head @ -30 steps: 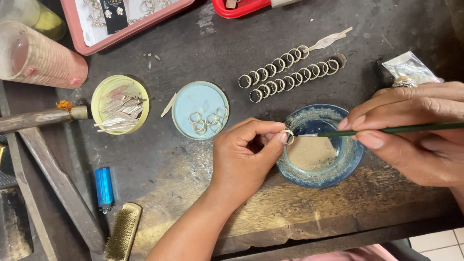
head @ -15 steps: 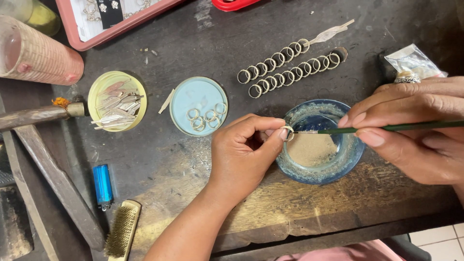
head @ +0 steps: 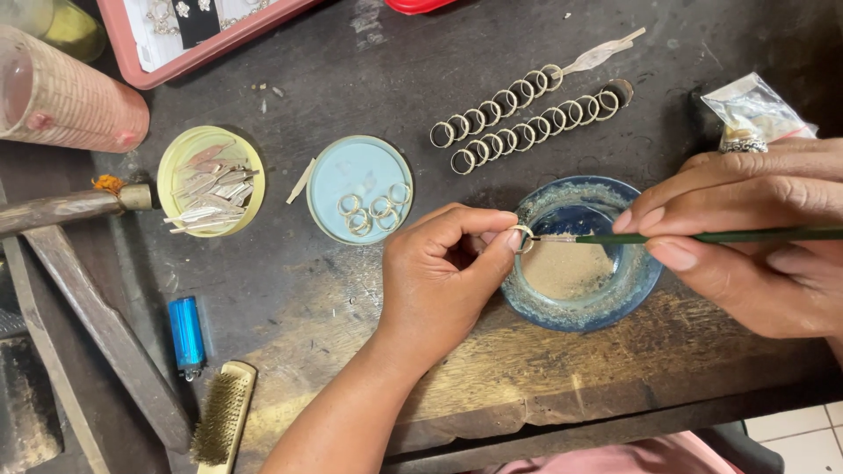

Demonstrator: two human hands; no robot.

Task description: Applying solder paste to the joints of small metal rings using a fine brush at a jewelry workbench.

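Lying at the bench's [head: 290, 298] left are a blue lighter [head: 186, 333] and wire brush [head: 224, 417], then a yellow lid [head: 211, 180] of metal strips and a blue lid [head: 358, 189] of rings. The left hand [head: 439, 276] pinches a ring [head: 523, 239] between thumb and forefinger, at the bowl's [head: 580, 303] left rim. The right hand [head: 746, 237], grip clamped on a brush [head: 702, 236], touches its tip to the ring.
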